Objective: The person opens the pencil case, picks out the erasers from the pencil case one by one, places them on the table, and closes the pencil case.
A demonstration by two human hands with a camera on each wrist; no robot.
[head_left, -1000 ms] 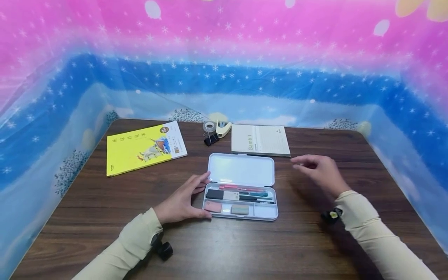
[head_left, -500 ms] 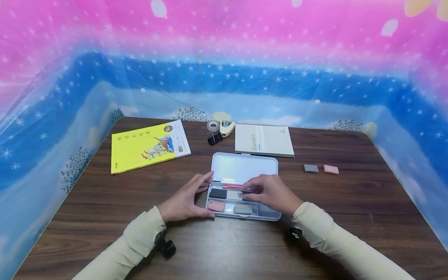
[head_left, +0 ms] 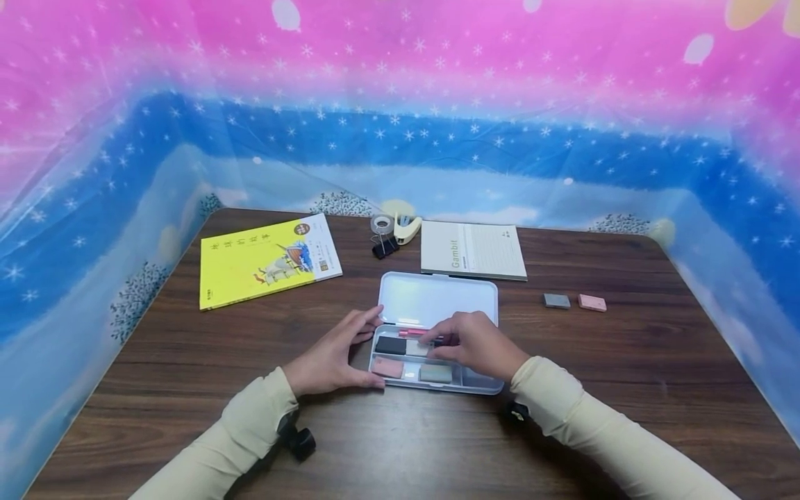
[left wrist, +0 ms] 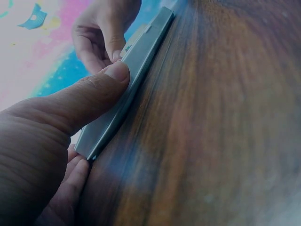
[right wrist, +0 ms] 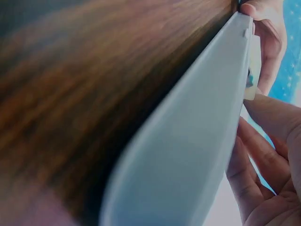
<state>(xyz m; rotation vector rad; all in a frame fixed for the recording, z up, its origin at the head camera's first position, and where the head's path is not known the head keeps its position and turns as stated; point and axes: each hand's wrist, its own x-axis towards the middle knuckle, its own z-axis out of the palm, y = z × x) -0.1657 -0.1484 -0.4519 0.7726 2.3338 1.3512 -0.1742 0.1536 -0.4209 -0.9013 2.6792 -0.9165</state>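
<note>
In the head view, a white pencil case [head_left: 439, 295] lies with its lid raised. My left hand [head_left: 331, 354] holds its left end, with the thumb [left wrist: 106, 84] on the front wall in the left wrist view. My right hand [head_left: 478, 344] reaches over the case's right part. Its thumb and index finger pinch the right end of a white eraser [head_left: 417, 348], beside a dark block [head_left: 391, 345]. A red pen [head_left: 409, 333] lies behind. A pink eraser [head_left: 387, 367] and a grey-green eraser [head_left: 435, 373] sit in the front compartment. The right hand covers the other pens.
On the table's right lie a grey eraser [head_left: 556, 301] and a pink eraser [head_left: 592, 303]. At the back are a yellow book [head_left: 256, 267], a tape roll [head_left: 382, 223], a black binder clip [head_left: 385, 246], a cream stapler [head_left: 407, 228] and a notebook [head_left: 473, 250].
My right hand has moved left from the table into the pencil case, uncovering the grey and pink erasers at right. It has since edged slightly left onto the white eraser. My left hand stays put.
</note>
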